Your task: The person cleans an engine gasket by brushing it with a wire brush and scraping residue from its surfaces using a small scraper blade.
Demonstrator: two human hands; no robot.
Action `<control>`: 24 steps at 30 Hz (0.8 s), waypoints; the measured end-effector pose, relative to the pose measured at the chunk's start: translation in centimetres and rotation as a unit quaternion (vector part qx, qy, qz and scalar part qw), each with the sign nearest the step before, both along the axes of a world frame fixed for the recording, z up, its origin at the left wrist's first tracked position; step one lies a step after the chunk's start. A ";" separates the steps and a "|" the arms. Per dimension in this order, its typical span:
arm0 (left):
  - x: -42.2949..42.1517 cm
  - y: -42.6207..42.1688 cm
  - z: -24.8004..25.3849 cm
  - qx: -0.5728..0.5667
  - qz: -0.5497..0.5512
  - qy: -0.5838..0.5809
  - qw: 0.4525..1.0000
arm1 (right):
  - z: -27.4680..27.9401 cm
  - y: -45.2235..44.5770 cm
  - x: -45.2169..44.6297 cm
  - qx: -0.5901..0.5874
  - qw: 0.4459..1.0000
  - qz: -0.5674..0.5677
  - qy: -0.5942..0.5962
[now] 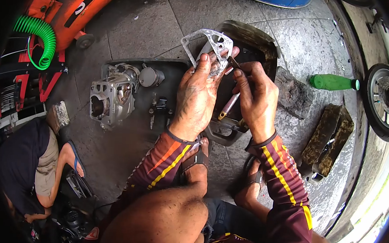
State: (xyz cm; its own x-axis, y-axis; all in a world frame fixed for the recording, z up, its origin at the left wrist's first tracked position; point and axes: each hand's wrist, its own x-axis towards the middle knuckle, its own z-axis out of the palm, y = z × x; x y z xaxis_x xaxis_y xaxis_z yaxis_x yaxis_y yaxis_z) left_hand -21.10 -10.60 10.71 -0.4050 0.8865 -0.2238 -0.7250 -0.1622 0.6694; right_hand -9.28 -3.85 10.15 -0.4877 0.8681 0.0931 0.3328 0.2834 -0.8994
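Observation:
A thin silvery gasket (224, 44) with several openings lies across the fingers of my left hand (197, 97), whose thumb presses on its lower edge. My right hand (259, 96) is closed in a pinch beside it, gripping a slim tool (230, 106) with a pale handle and yellowish end that points down-left. The tool's dark tip is close to the gasket's right edge. Beneath both hands is a dark, dirty tray (270, 48). To the left, a metal engine cylinder head (112, 95) and a round piston (149, 77) sit on another dark tray (178, 66).
Small metal parts (161, 104) lie on the left tray. At right are a stone block (293, 93), a green bottle (334, 82), an oily metal box (329, 141) and a wheel (384, 102). Another person (27, 160) crouches at lower left, below an orange machine (76, 12) and green hose (48, 37).

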 end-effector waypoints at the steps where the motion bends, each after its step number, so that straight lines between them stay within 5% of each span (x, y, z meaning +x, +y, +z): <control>1: 0.0 0.0 0.0 -0.002 0.002 -0.003 1.000 | -0.5 -0.3 0.0 0.012 1.000 0.015 0.006; 6: 0.0 -0.2 -0.2 0.002 -0.011 -0.010 1.000 | 0.4 0.1 -0.4 -0.068 0.997 -0.009 0.035; 24: 0.3 0.0 0.1 0.010 0.001 -0.018 1.000 | 0.4 -0.5 -0.4 -0.034 0.999 0.007 0.028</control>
